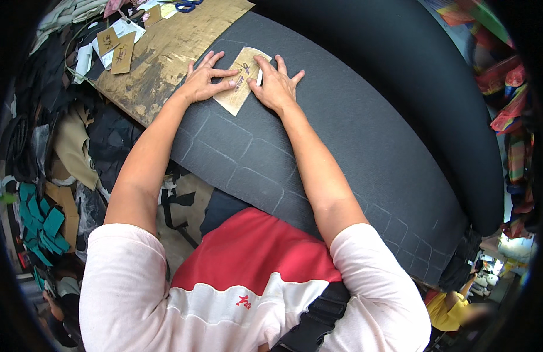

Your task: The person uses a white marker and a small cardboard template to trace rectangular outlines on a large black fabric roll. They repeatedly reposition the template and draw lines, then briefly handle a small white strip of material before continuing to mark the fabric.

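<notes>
A tan card template (229, 101) with handwriting on it lies flat on a dark grey sheet of material (353, 129). My left hand (207, 80) rests with its fingers spread, partly on the template's left edge and partly on the sheet. On the template's right side is my right hand (277, 88), with a short white stick, seemingly chalk (259, 77), between its thumb and index finger. The other fingers of that hand splay out over the sheet. Pale outlines of rounded rectangles run along the sheet's near edge.
Behind the sheet lies a thick black roll of material (400, 64). The worn wooden table (160, 53) shows at the upper left, with brown card pieces (123, 54) and blue-handled scissors (188, 6). Teal scraps (45, 226) lie lower left. A person in yellow (447, 311) is at lower right.
</notes>
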A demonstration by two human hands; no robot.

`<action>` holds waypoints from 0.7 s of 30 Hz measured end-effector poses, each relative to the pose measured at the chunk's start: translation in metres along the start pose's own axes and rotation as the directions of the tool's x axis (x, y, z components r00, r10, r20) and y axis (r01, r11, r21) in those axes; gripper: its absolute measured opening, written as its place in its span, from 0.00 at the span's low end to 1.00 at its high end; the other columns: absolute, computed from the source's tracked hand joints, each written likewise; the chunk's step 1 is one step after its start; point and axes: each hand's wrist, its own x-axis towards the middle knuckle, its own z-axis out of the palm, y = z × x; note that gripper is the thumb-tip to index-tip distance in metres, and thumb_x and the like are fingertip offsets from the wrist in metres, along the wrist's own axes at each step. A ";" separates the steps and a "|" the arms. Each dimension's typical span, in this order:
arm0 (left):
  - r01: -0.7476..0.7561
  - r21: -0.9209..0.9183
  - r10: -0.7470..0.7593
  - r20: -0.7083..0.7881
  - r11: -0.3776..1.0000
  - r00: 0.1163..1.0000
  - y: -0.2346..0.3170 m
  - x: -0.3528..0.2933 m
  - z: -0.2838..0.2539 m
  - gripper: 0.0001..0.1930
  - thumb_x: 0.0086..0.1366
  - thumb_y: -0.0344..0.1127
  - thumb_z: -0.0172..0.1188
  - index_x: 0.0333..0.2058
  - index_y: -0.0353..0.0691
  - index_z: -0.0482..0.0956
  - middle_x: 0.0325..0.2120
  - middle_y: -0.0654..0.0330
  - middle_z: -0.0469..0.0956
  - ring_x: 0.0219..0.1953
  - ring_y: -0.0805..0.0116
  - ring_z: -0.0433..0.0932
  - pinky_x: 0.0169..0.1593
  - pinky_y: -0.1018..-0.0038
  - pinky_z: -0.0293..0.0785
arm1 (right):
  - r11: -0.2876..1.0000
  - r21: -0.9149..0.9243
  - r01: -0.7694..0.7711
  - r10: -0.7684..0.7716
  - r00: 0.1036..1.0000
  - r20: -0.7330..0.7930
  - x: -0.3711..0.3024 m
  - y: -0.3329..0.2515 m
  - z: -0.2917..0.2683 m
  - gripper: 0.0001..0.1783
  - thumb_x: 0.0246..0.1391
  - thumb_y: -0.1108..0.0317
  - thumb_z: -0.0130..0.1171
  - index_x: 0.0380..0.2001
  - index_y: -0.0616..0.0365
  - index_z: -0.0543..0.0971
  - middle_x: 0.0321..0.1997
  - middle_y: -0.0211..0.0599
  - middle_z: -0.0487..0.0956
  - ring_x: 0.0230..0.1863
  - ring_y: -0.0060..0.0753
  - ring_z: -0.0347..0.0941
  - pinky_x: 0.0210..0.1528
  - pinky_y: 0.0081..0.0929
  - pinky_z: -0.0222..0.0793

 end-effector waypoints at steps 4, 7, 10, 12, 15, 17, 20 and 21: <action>-0.011 -0.012 0.011 0.012 1.000 1.000 -0.002 0.000 -0.001 0.27 0.51 0.62 0.60 0.52 0.72 0.73 0.66 0.58 0.49 0.69 0.57 0.38 0.65 0.43 0.24 | 1.000 -0.010 -0.018 0.018 1.000 -0.007 -0.003 -0.004 -0.002 0.31 0.51 0.55 0.57 0.59 0.41 0.63 0.61 0.27 0.68 0.70 0.43 0.45 0.62 0.75 0.23; -0.019 0.000 0.019 0.029 1.000 0.999 -0.003 0.000 -0.001 0.29 0.50 0.61 0.62 0.53 0.73 0.71 0.66 0.58 0.47 0.69 0.57 0.37 0.65 0.43 0.24 | 0.999 -0.042 -0.024 0.024 1.000 -0.006 -0.004 -0.005 -0.001 0.32 0.52 0.53 0.55 0.60 0.42 0.62 0.60 0.30 0.69 0.70 0.43 0.45 0.62 0.76 0.22; -0.017 0.016 0.016 0.064 1.000 0.998 -0.002 0.000 -0.004 0.30 0.49 0.61 0.63 0.53 0.72 0.71 0.66 0.58 0.47 0.69 0.56 0.37 0.65 0.42 0.24 | 0.997 0.065 -0.035 0.041 0.995 -0.091 -0.002 -0.002 -0.003 0.26 0.53 0.52 0.54 0.54 0.46 0.71 0.58 0.39 0.70 0.68 0.45 0.51 0.64 0.68 0.32; -0.019 0.025 0.017 0.069 1.000 0.997 -0.002 0.000 -0.005 0.30 0.48 0.60 0.64 0.53 0.71 0.71 0.66 0.57 0.47 0.69 0.56 0.37 0.65 0.42 0.24 | 0.955 0.279 -0.102 0.166 0.963 -0.214 0.009 0.007 -0.008 0.19 0.53 0.54 0.54 0.45 0.51 0.77 0.50 0.44 0.75 0.59 0.45 0.63 0.60 0.56 0.48; -0.011 0.004 0.010 0.086 1.000 0.996 0.000 -0.001 -0.007 0.31 0.47 0.59 0.65 0.53 0.69 0.72 0.66 0.56 0.47 0.69 0.55 0.37 0.64 0.42 0.23 | 0.844 0.531 -0.079 0.280 0.908 -0.310 0.026 0.018 -0.011 0.15 0.53 0.58 0.54 0.33 0.58 0.81 0.36 0.47 0.80 0.42 0.44 0.75 0.47 0.40 0.65; -0.010 -0.011 0.011 0.095 1.000 0.995 0.001 -0.002 -0.009 0.31 0.47 0.59 0.65 0.53 0.67 0.73 0.66 0.56 0.47 0.69 0.55 0.37 0.64 0.42 0.23 | 0.823 0.567 0.025 0.255 0.877 -0.408 0.040 0.021 -0.007 0.13 0.51 0.61 0.56 0.29 0.61 0.81 0.23 0.46 0.80 0.27 0.45 0.78 0.34 0.33 0.72; -0.027 -0.010 0.028 0.126 1.000 0.992 0.003 -0.002 -0.013 0.32 0.48 0.56 0.65 0.55 0.66 0.71 0.67 0.58 0.47 0.69 0.52 0.35 0.63 0.39 0.21 | 0.871 0.485 0.084 0.119 0.920 -0.374 0.057 0.025 -0.002 0.12 0.50 0.63 0.58 0.31 0.61 0.81 0.20 0.36 0.79 0.24 0.27 0.76 0.31 0.26 0.71; -0.036 -0.007 0.037 0.138 0.999 0.990 0.005 -0.002 -0.015 0.32 0.49 0.55 0.65 0.55 0.66 0.70 0.67 0.60 0.46 0.69 0.51 0.35 0.62 0.38 0.21 | 0.858 0.514 0.009 0.144 0.956 -0.257 0.065 0.025 -0.002 0.12 0.48 0.62 0.60 0.30 0.60 0.81 0.20 0.36 0.80 0.23 0.25 0.77 0.30 0.24 0.71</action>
